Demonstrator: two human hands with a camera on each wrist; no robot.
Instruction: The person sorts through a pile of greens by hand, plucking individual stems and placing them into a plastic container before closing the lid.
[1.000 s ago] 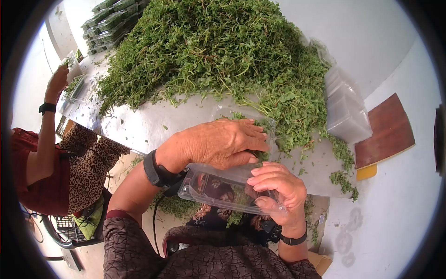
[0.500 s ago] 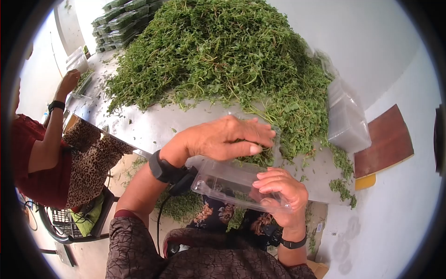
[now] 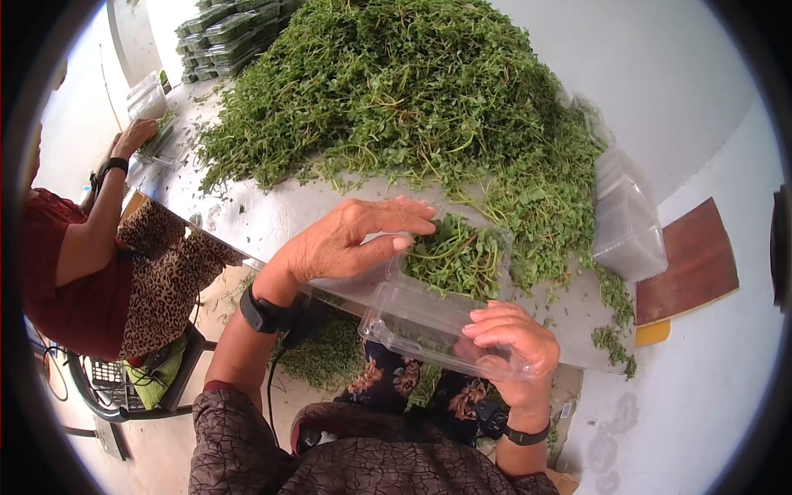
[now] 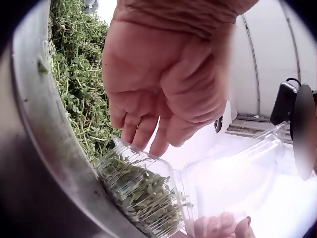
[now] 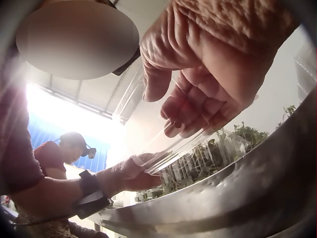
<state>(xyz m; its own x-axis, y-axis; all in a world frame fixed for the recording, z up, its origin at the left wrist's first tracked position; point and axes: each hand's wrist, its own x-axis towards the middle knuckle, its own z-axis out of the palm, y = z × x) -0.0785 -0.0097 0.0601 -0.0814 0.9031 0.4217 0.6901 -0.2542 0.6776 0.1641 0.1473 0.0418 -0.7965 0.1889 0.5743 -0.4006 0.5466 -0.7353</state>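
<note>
A clear plastic clamshell box sits at the table's front edge with its base (image 3: pixel 505 260) full of green leafy sprigs (image 3: pixel 458 252). Its hinged lid (image 3: pixel 404 309) is folded back towards the person. My right hand (image 3: pixel 520 342) grips the lid's right end, fingers on one side and thumb on the other. My left hand (image 3: pixel 342 239) hovers at the base's left end, thumb and fingers apart and nothing held between them. In the left wrist view, its fingertips are right at the rim beside the packed sprigs (image 4: pixel 148 193).
A big heap of loose greens (image 3: pixel 396 99) covers the metal table (image 3: pixel 272 219). Stacked filled boxes (image 3: pixel 227 37) stand at the back left, nested empty boxes (image 3: pixel 631 223) at the right. Another person (image 3: pixel 82 247) works at the left. A red-brown board (image 3: pixel 689 260) leans by the wall.
My left hand has lifted off the greens and moved left, uncovering the filled base. My right hand keeps hold of the lid. The other person's hand has moved slightly lower over their box.
</note>
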